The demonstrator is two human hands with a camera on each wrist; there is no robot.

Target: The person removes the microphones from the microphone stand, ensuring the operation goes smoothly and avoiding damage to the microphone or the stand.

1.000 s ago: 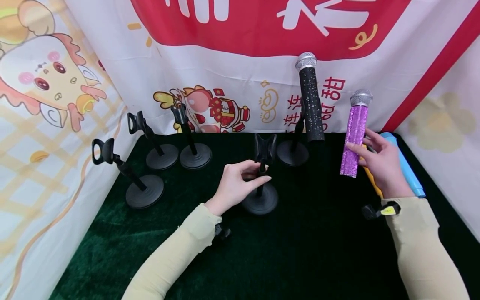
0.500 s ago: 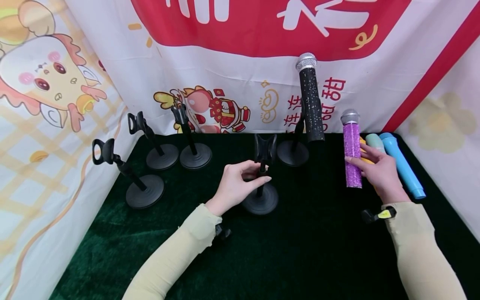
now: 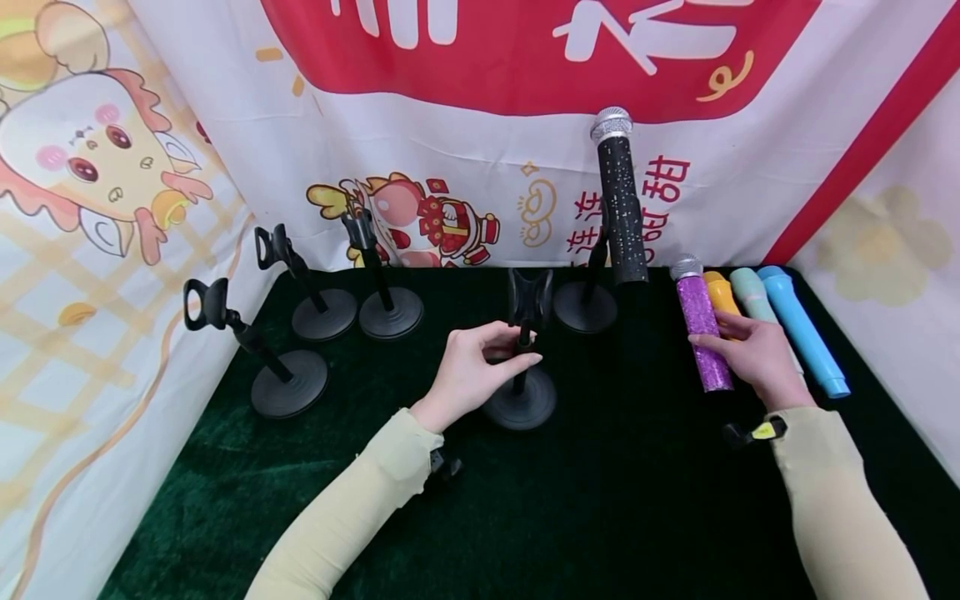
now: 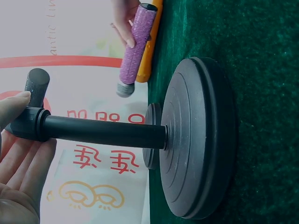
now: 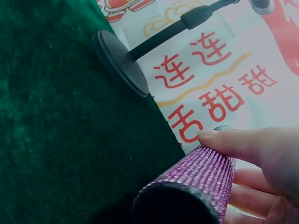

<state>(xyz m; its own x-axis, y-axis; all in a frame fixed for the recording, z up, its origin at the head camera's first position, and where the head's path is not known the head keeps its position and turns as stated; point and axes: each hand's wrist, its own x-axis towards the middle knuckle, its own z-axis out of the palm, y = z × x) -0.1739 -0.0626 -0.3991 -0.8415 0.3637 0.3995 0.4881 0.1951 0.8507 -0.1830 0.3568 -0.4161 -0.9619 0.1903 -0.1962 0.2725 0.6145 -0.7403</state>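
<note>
My left hand (image 3: 472, 367) pinches the pole of a black desktop microphone stand (image 3: 525, 404) at mid-table. In the left wrist view, thumb and fingers sit at the collar above the round base (image 4: 194, 140). The stand's clip holds no microphone. On the right, my right hand (image 3: 757, 354) holds a glittery purple microphone (image 3: 705, 333) between thumb and fingers, low over the cloth, its silver head pointing to the back. Beside it lies a yellow microphone (image 3: 721, 292), partly behind the fingers. The right wrist view shows the purple microphone's dark hollow end (image 5: 175, 205).
A speckled black microphone (image 3: 622, 208) leans in a stand (image 3: 585, 310) at the back. Pale green (image 3: 752, 292) and blue (image 3: 806, 333) microphones lie at the right edge. Several stands with bare clips, one nearest the front (image 3: 288, 385), occupy the left. Printed fabric (image 3: 465, 133) walls the back.
My right hand has lowered the purple microphone from upright in the air to near the cloth beside the yellow one, tilting its head away. The left hand has stayed on the stand.
</note>
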